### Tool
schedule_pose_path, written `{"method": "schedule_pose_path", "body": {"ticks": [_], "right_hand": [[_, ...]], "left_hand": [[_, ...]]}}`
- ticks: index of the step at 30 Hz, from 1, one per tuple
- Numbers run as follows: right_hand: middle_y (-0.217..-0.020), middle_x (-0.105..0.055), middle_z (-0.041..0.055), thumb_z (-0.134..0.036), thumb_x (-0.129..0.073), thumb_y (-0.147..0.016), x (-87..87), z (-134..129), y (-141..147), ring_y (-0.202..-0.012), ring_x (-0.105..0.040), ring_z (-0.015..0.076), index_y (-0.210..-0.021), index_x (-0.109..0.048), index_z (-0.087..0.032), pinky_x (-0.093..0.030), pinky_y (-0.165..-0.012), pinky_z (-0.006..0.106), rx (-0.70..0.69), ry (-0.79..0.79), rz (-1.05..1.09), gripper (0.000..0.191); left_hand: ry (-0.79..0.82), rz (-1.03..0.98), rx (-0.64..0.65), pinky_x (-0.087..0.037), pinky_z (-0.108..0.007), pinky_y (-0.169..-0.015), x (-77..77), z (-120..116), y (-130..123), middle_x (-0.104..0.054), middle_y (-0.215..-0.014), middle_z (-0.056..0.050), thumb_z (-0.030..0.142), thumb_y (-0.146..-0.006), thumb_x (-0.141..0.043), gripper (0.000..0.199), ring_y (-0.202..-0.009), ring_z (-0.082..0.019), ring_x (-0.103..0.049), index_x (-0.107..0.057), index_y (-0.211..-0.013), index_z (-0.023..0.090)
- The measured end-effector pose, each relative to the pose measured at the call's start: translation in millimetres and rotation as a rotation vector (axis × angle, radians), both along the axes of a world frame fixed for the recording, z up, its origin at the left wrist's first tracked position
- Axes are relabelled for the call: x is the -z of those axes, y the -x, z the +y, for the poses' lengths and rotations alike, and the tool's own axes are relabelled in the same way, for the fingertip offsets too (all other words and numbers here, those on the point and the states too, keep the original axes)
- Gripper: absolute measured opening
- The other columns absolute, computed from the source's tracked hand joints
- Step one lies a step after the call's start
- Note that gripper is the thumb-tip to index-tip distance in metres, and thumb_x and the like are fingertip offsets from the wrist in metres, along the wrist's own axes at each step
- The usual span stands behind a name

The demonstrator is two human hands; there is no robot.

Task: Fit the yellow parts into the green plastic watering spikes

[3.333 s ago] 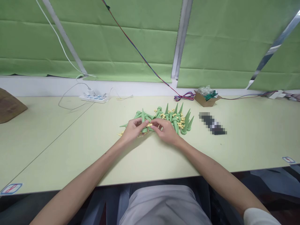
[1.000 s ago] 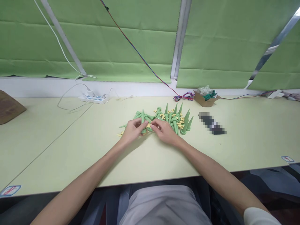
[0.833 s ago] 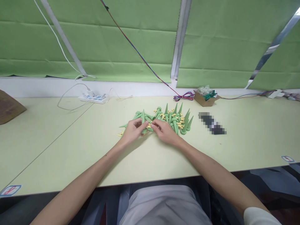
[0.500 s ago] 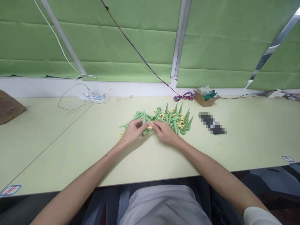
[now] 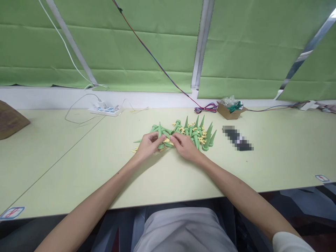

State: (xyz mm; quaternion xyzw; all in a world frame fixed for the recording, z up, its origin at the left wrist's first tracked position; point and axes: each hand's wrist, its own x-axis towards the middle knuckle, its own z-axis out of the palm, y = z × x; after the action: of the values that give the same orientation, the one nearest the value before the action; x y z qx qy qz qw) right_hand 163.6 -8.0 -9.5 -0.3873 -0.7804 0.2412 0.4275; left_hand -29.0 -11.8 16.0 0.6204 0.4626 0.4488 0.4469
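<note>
My left hand point(image 5: 148, 146) is closed around a green plastic cone-shaped plant watering spike point(image 5: 160, 130), its tip pointing up. Facing it, my right hand point(image 5: 186, 146) is closed in a pinch, thumb against fingers. A small yellow plastic piece point(image 5: 167, 140) shows between the two hands, beside the right fingertips; whether they grip it or something hidden behind them, I cannot tell. Behind and around my hands lies a pile of green spikes point(image 5: 194, 134) with small yellow valve pieces point(image 5: 201, 140) among them.
Two spikes point(image 5: 209, 137) stand upright at the pile's right end. Further right lies a blurred-out dark object point(image 5: 237, 138). At the back are a small cardboard box point(image 5: 229, 112) with plastic bags, a coiled red-blue cable point(image 5: 206, 108) and a white power strip point(image 5: 105, 110). A brown object point(image 5: 12, 120) is far left.
My left hand has shifted slightly left with the spike, widening the gap to my right hand. More of the yellow piece shows between them. My right hand has hardly moved.
</note>
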Motion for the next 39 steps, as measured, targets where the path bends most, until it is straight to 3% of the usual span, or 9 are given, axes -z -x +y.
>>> {"method": "schedule_pose_path", "body": {"ticks": [3, 6, 18, 33, 36, 39], "right_hand": [[-0.076, -0.062, -0.0015, -0.040, -0.057, -0.101, -2.0, -1.0, -1.0, -0.064, -0.054, 0.0145, -0.100, -0.058, -0.021, -0.042, -0.064, 0.029, -0.061, 0.028, 0.052, 0.019], [-0.085, -0.067, 0.0018, -0.036, -0.064, -0.097, -1.8, -1.3, -1.4, -0.072, -0.060, 0.0161, -0.107, -0.059, -0.020, -0.048, -0.070, 0.030, -0.120, -0.001, 0.068, 0.019], [-0.084, -0.064, 0.0025, -0.030, -0.061, -0.099, 0.6, 1.2, -1.9, -0.075, -0.057, 0.0164, -0.096, -0.061, -0.020, -0.046, -0.071, 0.030, -0.142, -0.071, 0.032, 0.011], [-0.071, -0.055, -0.0005, -0.034, -0.053, -0.105, 0.0, 0.8, -1.7, -0.066, -0.047, 0.0152, -0.078, -0.055, -0.021, -0.038, -0.067, 0.029, -0.143, -0.120, -0.046, 0.030], [-0.071, -0.056, -0.0001, -0.037, -0.052, -0.105, 0.5, 0.8, -1.7, -0.066, -0.048, 0.0152, -0.078, -0.057, -0.020, -0.038, -0.066, 0.029, -0.128, -0.113, -0.060, 0.032], [-0.076, -0.063, 0.0012, -0.039, -0.059, -0.103, 1.0, 0.6, -1.6, -0.068, -0.053, 0.0156, -0.090, -0.063, -0.020, -0.042, -0.068, 0.030, -0.125, -0.076, -0.031, 0.024]], "left_hand": [[0.039, -0.040, -0.030, -0.049, -0.026, -0.050, 1.8, 2.0, 2.2, -0.064, -0.075, -0.003, 0.064, -0.074, -0.081, 0.049, -0.063, -0.015, -0.056, -0.071, -0.079, 0.016], [0.054, -0.052, -0.031, -0.049, -0.025, -0.050, 3.5, 2.8, 3.3, -0.066, -0.078, -0.005, 0.063, -0.075, -0.081, 0.049, -0.066, -0.015, -0.058, -0.072, -0.082, 0.016], [0.021, 0.008, 0.023, -0.043, -0.026, -0.045, -2.3, -1.2, 0.1, -0.057, -0.063, -0.001, 0.062, -0.076, -0.080, 0.047, -0.052, -0.012, -0.049, -0.064, -0.068, 0.018], [-0.007, 0.026, 0.044, -0.042, -0.025, -0.044, -4.5, -3.5, -1.9, -0.056, -0.061, -0.001, 0.059, -0.076, -0.079, 0.045, -0.053, -0.013, -0.051, -0.062, -0.065, 0.019], [-0.012, 0.027, 0.046, -0.043, -0.026, -0.044, -3.9, -2.9, -1.6, -0.056, -0.060, -0.001, 0.058, -0.077, -0.079, 0.045, -0.053, -0.013, -0.051, -0.062, -0.064, 0.019], [0.001, 0.036, 0.037, -0.042, -0.026, -0.044, -2.3, -1.9, -0.4, -0.055, -0.060, -0.001, 0.058, -0.079, -0.078, 0.043, -0.052, -0.013, -0.051, -0.062, -0.065, 0.019]]}}
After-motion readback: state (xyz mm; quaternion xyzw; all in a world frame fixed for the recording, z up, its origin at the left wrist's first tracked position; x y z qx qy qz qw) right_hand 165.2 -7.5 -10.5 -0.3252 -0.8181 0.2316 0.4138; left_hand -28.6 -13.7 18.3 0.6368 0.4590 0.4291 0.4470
